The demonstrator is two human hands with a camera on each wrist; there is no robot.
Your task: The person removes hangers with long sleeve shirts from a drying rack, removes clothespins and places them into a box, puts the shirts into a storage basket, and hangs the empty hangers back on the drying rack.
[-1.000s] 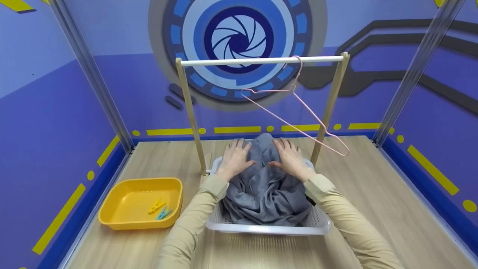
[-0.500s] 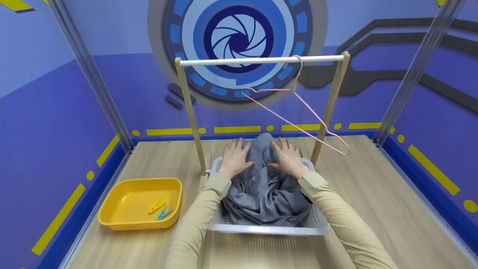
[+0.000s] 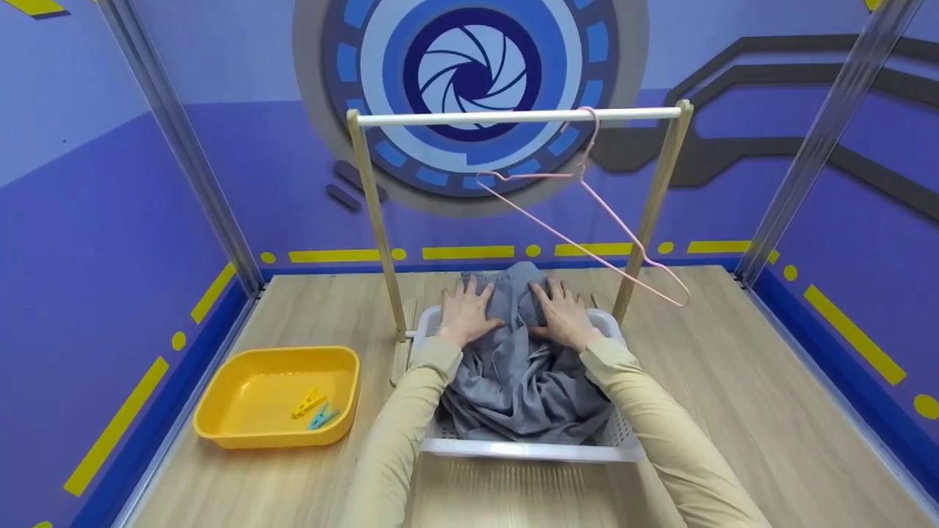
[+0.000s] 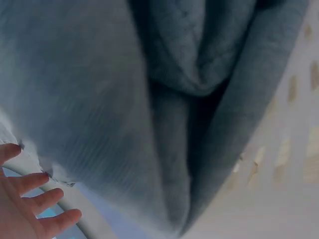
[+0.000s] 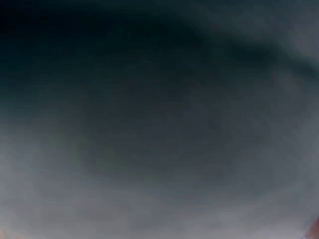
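Observation:
A bundle of grey cloth (image 3: 521,389) lies heaped in a white plastic basket (image 3: 535,452) in the head view. My left hand (image 3: 463,312) rests on the cloth's far left side, fingers spread, near the basket rim. On the opposite side my right hand (image 3: 566,315) presses on the same cloth with its fingers fanned out. Folds of the cloth (image 4: 89,109) fill most of the left wrist view, where straight left fingers (image 4: 47,199) touch its edge. Blurred, dark cloth (image 5: 159,129) covers nearly all of the right wrist view.
Behind the basket stands a wooden rack with a white rod (image 3: 469,118). A pink hanger (image 3: 561,236) hangs from it, reaching down on the right. At left sits a yellow tray (image 3: 220,422) containing a yellow clothespin (image 3: 308,404) and a blue clothespin (image 3: 323,418).
Both forearms have drawn slightly inward over the basket. My right hand has shifted a little to the left on the cloth, and its fingertips sit slightly lower.

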